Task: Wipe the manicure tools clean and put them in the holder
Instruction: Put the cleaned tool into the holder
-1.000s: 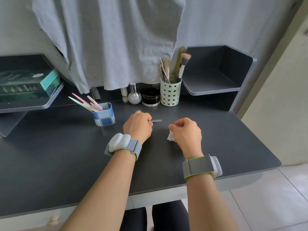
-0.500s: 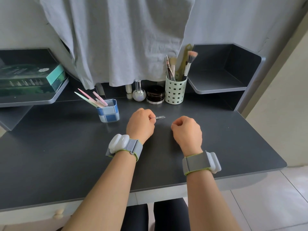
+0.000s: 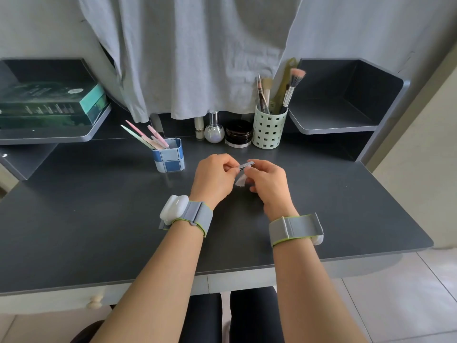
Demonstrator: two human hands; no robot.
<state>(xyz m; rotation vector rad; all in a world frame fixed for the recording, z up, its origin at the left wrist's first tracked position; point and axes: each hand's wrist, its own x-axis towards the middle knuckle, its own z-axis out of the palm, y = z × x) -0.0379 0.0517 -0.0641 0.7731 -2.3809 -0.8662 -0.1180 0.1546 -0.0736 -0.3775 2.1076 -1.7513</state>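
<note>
A small metal manicure tool [image 3: 246, 166] is held just above the dark desk [image 3: 99, 219], near the middle of the view. Its near end is pinched between the thumb and curled fingers of the left hand [image 3: 214, 179], and its far end sticks out toward 3 o'clock, where it meets the fingers of the right hand [image 3: 268, 180]. A crumpled white wipe [image 3: 241, 180] is gripped in the curled fingers of the right hand, just below the tool at 6 o'clock; whether the wipe touches the metal cannot be told. Grey bands with white pods are worn on both wrists.

At 9 o'clock from the hands, a blue checked holder [image 3: 169, 158] stands on the desk, with pink and pale green nail files [image 3: 146, 136] leaning out of it toward 10 o'clock. At 12 o'clock, along the back edge, a slim tube [image 3: 199, 128], a round glass bottle [image 3: 214, 131] and a black jar [image 3: 238, 134] are lined up side by side. Just beside the jar, at 1 o'clock from the hands, a pale green perforated cup [image 3: 269, 128] is filled with makeup brushes [image 3: 293, 85]. A grey cloth [image 3: 197, 50] hangs behind them. A teal box [image 3: 49, 102] lies on the left shelf at 10 o'clock.
</note>
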